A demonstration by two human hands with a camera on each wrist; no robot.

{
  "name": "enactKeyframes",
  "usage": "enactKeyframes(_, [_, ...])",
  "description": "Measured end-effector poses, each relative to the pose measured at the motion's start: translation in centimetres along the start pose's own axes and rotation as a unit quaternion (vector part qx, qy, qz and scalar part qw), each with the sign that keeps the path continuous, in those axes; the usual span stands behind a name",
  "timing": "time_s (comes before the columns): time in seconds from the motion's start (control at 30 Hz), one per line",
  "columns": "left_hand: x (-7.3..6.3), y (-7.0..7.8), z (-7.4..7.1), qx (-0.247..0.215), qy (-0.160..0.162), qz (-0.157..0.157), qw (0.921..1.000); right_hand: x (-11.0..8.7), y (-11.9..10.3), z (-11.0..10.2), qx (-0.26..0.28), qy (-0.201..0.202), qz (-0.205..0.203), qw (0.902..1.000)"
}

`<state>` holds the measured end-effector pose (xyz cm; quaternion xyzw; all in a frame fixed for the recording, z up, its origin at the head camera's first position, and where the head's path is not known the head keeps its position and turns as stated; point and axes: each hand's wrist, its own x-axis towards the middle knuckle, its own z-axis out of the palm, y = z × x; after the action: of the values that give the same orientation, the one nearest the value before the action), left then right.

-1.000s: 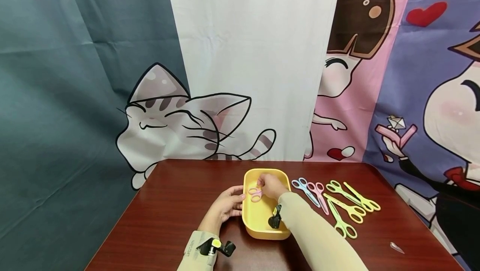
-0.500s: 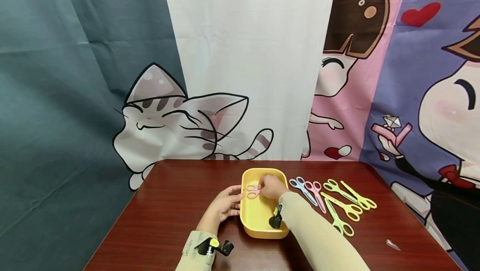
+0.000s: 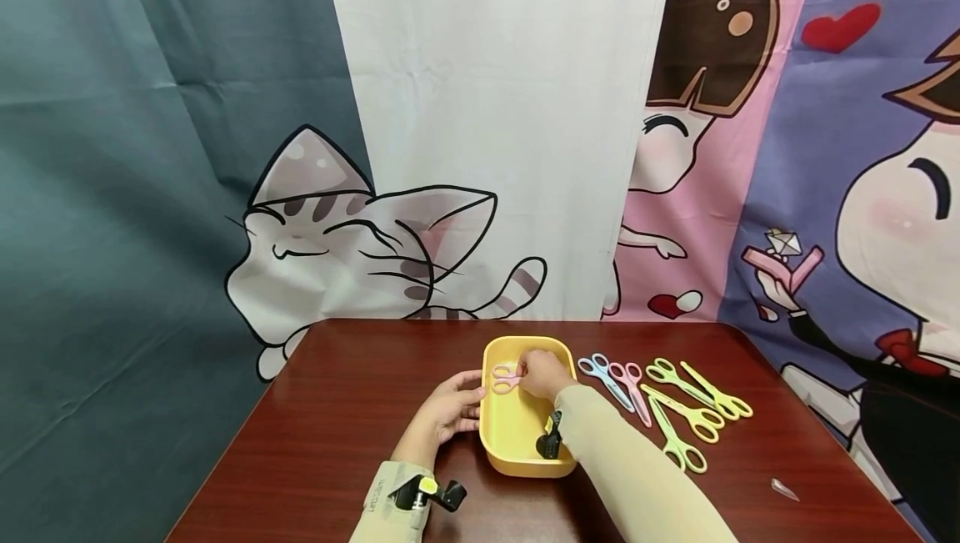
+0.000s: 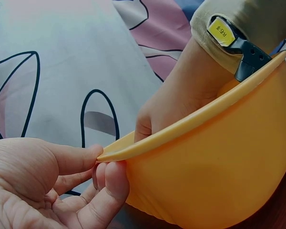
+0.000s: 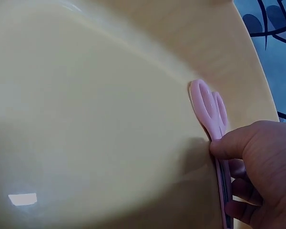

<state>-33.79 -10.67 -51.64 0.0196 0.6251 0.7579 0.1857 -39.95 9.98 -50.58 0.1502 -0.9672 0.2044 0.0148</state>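
Observation:
Inside the yellow plastic tub, a pair of pink scissors lies near the far left end. My right hand reaches into the tub and pinches these scissors by the blades, thumb on top and fingers underneath. In the right wrist view the pink handle loops point away from the hand, close to the tub's wall. My left hand holds the tub's left rim. The left wrist view shows its thumb over the rim and the fingers bent below it.
Right of the tub, several scissors lie on the dark red table: blue ones, pink ones, green ones and yellow ones. A small clear sliver lies farther right. A printed curtain hangs behind the table.
The pink scissors in the tub have turned and shifted slightly toward the far end with my right hand. The left hand has kept its hold on the rim.

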Motion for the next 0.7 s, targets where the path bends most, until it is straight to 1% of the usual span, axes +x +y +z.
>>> enactKeyframes(0.1, [0.1, 0.0, 0.0, 0.002, -0.002, 0.001, 1.0, 0.2, 0.1, 0.1, -0.008, 0.007, -0.008, 0.9999])
enactKeyframes(0.23, [0.0, 0.0, 0.1, 0.007, -0.004, 0.004, 1.0, 0.4, 0.1, -0.6, 0.009, 0.019, -0.034, 0.9992])
enactKeyframes(0.4, [0.1, 0.1, 0.2, 0.006, -0.004, 0.003, 1.0, 0.6, 0.2, -2.7, 0.063, 0.026, -0.049, 0.9965])
enactKeyframes(0.53, [0.1, 0.1, 0.2, 0.003, -0.002, -0.001, 1.0, 0.6, 0.5, -4.6, 0.093, 0.054, -0.064, 0.9921])
enactKeyframes(0.63, [0.0, 0.1, 0.1, 0.002, -0.001, -0.002, 1.0, 0.2, 0.9, -5.9, 0.119, 0.07, -0.063, 0.9884])
enactKeyframes(0.7, [0.0, 0.0, 0.1, 0.003, -0.001, -0.003, 1.0, -0.1, 1.5, -6.5, 0.122, 0.078, -0.059, 0.9877])
